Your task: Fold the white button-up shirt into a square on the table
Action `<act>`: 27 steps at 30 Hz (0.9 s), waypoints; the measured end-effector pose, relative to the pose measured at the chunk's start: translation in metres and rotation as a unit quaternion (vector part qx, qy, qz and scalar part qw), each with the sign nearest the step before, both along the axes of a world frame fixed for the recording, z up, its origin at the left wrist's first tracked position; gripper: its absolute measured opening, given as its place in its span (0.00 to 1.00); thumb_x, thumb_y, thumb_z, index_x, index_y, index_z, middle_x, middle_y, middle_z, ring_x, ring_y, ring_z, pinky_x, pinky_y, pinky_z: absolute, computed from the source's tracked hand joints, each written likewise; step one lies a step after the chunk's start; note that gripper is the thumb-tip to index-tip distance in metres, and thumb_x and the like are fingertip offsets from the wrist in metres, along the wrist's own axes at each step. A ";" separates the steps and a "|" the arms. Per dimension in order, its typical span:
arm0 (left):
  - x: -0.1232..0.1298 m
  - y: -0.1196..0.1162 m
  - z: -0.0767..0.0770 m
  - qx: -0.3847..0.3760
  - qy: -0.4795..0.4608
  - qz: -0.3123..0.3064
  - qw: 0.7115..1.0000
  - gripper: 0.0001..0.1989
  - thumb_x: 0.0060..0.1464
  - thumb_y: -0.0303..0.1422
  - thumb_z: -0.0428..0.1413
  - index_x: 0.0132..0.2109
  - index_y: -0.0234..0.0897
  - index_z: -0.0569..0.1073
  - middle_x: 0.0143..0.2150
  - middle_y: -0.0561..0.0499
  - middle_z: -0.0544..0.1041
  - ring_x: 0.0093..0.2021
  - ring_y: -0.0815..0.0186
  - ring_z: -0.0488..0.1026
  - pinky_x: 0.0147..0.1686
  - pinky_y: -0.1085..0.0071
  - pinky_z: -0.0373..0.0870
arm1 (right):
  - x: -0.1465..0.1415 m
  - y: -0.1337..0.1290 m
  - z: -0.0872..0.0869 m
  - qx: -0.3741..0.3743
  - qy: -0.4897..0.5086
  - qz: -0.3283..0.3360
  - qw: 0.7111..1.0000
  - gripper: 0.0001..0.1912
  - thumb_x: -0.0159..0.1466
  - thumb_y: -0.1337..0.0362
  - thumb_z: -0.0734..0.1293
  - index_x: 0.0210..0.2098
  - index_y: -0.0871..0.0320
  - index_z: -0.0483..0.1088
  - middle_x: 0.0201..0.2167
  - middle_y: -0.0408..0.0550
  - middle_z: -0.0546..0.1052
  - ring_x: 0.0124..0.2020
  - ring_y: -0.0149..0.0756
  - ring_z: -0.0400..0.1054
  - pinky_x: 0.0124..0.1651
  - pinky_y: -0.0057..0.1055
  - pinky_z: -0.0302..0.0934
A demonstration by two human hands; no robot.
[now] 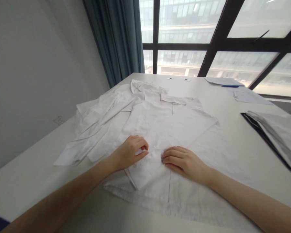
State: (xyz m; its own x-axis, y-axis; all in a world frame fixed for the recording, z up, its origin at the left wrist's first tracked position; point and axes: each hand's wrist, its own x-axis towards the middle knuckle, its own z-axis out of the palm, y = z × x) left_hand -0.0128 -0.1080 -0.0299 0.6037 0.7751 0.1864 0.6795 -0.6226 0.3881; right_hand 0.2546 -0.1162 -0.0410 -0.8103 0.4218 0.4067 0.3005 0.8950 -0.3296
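Observation:
A white long-sleeved shirt (pixel 169 124) lies spread on the white table, its collar end away from me and its hem towards me. One sleeve is folded across the body, and its cuff end (pixel 141 178) points towards the hem. My left hand (pixel 131 152) is closed over this sleeve, thumb and forefinger nearly meeting on the white cloth. To its right, my right hand (pixel 184 161) rests palm down on the shirt. Its fingers lie side by side, slightly bent, with the fingertips touching the fabric near the middle.
More crumpled white garments (pixel 99 113) lie along the left side of the table (pixel 203 210). On the right are a folded white cloth with a black edge (pixel 278 132), papers (pixel 223 81) and a blue pen (pixel 230 86). A blue curtain (pixel 118 38) hangs behind.

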 end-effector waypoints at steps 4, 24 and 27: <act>-0.007 0.003 0.006 -0.056 -0.013 -0.014 0.998 0.07 0.59 0.35 0.55 0.35 0.37 0.71 0.36 0.51 0.75 0.40 0.63 0.71 0.48 0.64 0.63 | 0.001 0.001 0.001 -0.014 -0.002 0.011 1.000 0.08 0.71 0.63 0.61 0.44 0.56 0.72 0.44 0.50 0.78 0.49 0.36 0.71 0.52 0.36 0.66; -0.023 0.001 0.028 -0.123 0.026 -0.054 0.991 0.09 0.59 0.35 0.57 0.33 0.37 0.75 0.45 0.47 0.72 0.48 0.61 0.69 0.55 0.64 0.62 | -0.001 0.001 0.001 -0.026 -0.002 0.005 1.000 0.09 0.72 0.64 0.59 0.43 0.56 0.71 0.43 0.50 0.78 0.47 0.37 0.71 0.51 0.37 0.65; -0.021 -0.002 0.032 -0.133 0.034 -0.063 0.989 0.11 0.59 0.37 0.58 0.30 0.37 0.74 0.45 0.48 0.71 0.48 0.61 0.68 0.54 0.64 0.62 | -0.001 0.001 0.001 -0.025 -0.002 0.004 1.000 0.09 0.72 0.64 0.59 0.43 0.56 0.71 0.43 0.50 0.78 0.47 0.36 0.71 0.51 0.37 0.65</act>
State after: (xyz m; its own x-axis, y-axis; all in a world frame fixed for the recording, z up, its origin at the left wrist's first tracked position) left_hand -0.0342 -0.1101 0.0022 0.7028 0.7091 -0.0574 0.6330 -0.5865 0.5054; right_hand 0.2541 -0.1156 -0.0398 -0.8155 0.4342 0.3827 0.2941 0.8804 -0.3721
